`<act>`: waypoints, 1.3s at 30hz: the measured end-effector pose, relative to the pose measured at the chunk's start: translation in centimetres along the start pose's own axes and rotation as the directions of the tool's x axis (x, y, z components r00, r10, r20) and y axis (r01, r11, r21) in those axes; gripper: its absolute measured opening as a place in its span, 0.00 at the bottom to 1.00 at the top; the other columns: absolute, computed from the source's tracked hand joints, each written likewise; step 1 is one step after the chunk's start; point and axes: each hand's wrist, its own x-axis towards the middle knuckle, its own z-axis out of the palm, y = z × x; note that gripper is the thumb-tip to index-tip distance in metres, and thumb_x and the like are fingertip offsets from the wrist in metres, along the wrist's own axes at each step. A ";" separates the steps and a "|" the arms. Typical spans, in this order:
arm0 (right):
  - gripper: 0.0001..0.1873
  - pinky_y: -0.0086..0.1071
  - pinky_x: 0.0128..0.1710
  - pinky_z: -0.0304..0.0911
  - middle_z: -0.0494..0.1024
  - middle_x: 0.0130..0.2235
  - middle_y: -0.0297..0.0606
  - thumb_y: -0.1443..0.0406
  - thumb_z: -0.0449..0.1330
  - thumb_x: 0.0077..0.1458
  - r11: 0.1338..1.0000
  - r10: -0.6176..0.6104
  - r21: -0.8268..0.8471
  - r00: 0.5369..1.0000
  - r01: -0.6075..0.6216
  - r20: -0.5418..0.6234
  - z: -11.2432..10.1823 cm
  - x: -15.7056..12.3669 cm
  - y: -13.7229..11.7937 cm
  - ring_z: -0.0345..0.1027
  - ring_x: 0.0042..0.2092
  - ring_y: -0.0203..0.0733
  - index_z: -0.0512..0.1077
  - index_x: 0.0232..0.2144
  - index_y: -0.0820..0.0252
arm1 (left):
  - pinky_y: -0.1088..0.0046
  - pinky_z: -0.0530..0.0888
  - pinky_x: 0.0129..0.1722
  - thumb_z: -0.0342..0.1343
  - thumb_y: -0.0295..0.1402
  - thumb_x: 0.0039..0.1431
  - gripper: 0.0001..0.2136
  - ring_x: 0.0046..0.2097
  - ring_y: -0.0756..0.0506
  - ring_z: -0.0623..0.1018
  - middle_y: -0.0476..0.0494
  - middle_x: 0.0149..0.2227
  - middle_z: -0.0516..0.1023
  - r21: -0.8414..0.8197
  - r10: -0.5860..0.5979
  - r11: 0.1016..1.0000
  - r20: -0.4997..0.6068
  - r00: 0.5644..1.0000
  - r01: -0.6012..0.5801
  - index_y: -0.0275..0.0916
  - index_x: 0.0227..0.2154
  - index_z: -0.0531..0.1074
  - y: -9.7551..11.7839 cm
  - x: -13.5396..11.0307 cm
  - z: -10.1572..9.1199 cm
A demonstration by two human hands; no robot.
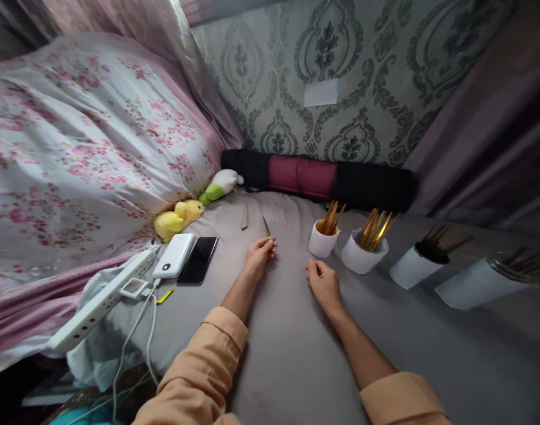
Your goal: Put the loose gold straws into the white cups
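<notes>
The left hand (pixel 261 255) is pinching the near end of a thin gold stick (pixel 267 227), fingers closed together on it, well to the left of the first cup (pixel 323 241). The stick is standing off the grey sheet (pixel 287 354) at a tilt. Its long axis is running away from the person, and its free tip is pointing up and slightly left, away from the cup and toward the bolster (pixel 318 177). What kind of utensil it is, the picture is too small to tell.

The right hand (pixel 323 284) is lying on the sheet just in front of the cup, knuckles up, fingers loosely curled and clamped on nothing. The two hands are resting well apart.

The cup is holding a bunch of gold sticks leaning to the right. Three more cups (pixel 418 267) are lining up to its right, each filled with utensils, the farthest ones with darker pieces.

A second stick (pixel 245 218) is lying flat on the sheet left of the cup, beyond the held one, its length also running away from the person. Farther left of the cup, a phone (pixel 199 260) and a power bank (pixel 174 255) are lying side by side, touching, with a power strip (pixel 105 295) beyond them. Two plush toys (pixel 176 219) are sitting behind those, against a floral duvet (pixel 75 147).
</notes>
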 end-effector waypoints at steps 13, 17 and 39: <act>0.23 0.27 0.24 0.55 0.73 0.22 0.39 0.52 0.47 0.55 1.000 -0.013 0.017 1.000 0.013 0.008 -0.1 -0.1 -0.3 0.63 0.22 0.36 0.71 0.26 0.63 | 0.80 0.63 0.23 0.60 0.39 0.45 0.16 0.24 0.55 0.67 0.44 0.28 0.74 0.163 0.051 0.985 0.071 0.996 -0.062 0.33 0.35 0.75 -0.4 -5.0 1.6; 0.23 0.27 0.24 0.56 0.72 0.21 0.37 0.52 0.47 0.55 1.000 -0.014 0.024 1.000 0.013 0.019 -0.2 -0.1 -0.3 0.63 0.22 0.36 0.71 0.26 0.63 | 0.79 0.62 0.23 0.58 0.38 0.46 0.14 0.24 0.55 0.67 0.45 0.27 0.74 0.228 0.072 0.970 0.080 0.994 -0.089 0.34 0.34 0.75 -0.5 -6.1 2.0; 0.22 0.27 0.22 0.58 0.73 0.23 0.39 0.51 0.49 0.53 0.993 0.016 0.116 0.996 -0.026 0.085 -0.4 -0.1 -0.7 0.64 0.23 0.36 0.71 0.29 0.64 | 0.76 0.65 0.30 0.51 0.34 0.55 0.11 0.29 0.50 0.69 0.44 0.31 0.75 0.592 0.310 0.677 0.308 0.899 -0.436 0.39 0.36 0.76 -2.4 -8.9 2.0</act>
